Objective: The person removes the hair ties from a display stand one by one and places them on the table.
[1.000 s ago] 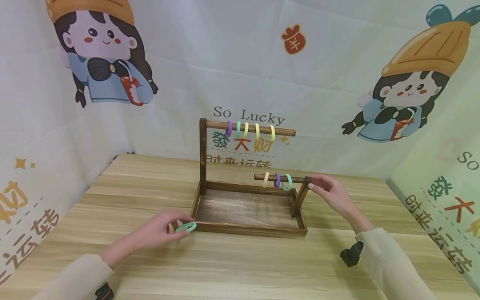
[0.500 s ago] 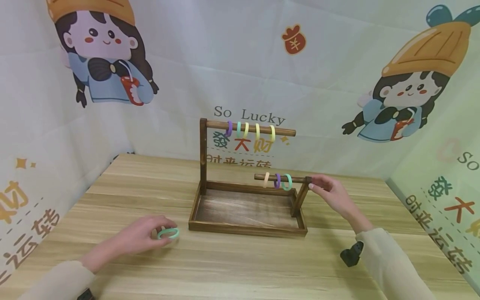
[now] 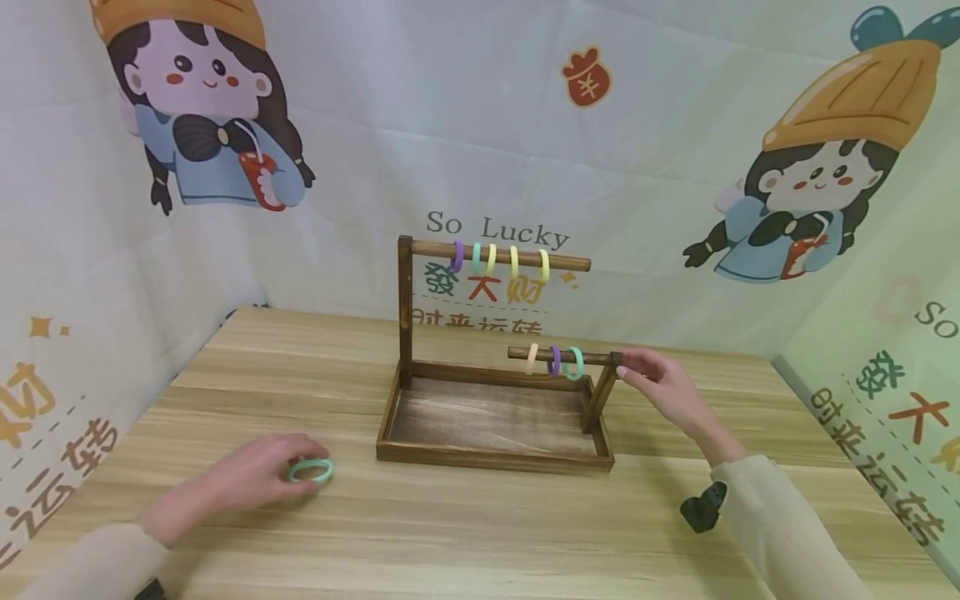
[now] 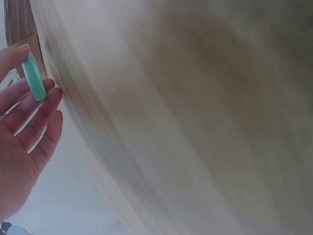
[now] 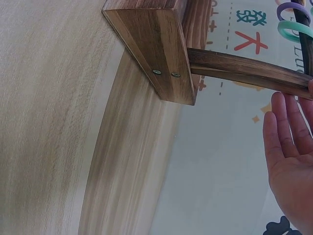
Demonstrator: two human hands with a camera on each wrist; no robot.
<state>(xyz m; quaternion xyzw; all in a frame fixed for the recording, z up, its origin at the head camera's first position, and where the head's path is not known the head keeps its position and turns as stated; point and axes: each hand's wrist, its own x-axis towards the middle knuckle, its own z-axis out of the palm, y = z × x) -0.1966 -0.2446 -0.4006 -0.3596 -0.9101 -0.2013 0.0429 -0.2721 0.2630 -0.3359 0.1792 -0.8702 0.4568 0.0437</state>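
My left hand [image 3: 251, 475] pinches a mint-green ring [image 4: 34, 78] between thumb and fingertips, to the left of a brown wooden rack [image 3: 495, 460]. With its thumb and fingers, my right hand [image 3: 667, 393] holds the top of the rack's short post [image 3: 600, 396]. On the low bar [image 3: 517, 353] hang a peach ring [image 3: 532, 358], a purple ring [image 3: 555, 361] and a green ring [image 3: 579, 364]. The high bar [image 3: 573, 262] carries a purple ring [image 3: 458, 256], a green ring [image 3: 477, 254] and several yellow rings [image 3: 514, 262].
The rack's base is a shallow tray with a raised rim, standing on a wood-grain table [image 3: 465, 533]. Behind and on both sides hangs a printed cloth [image 3: 480, 108]. A small black device [image 3: 702, 508] sits at the right sleeve.
My left hand has moved left, away from the tray's front left corner, with the mint-green ring still pinched. The right hand and the rack have stayed in place.
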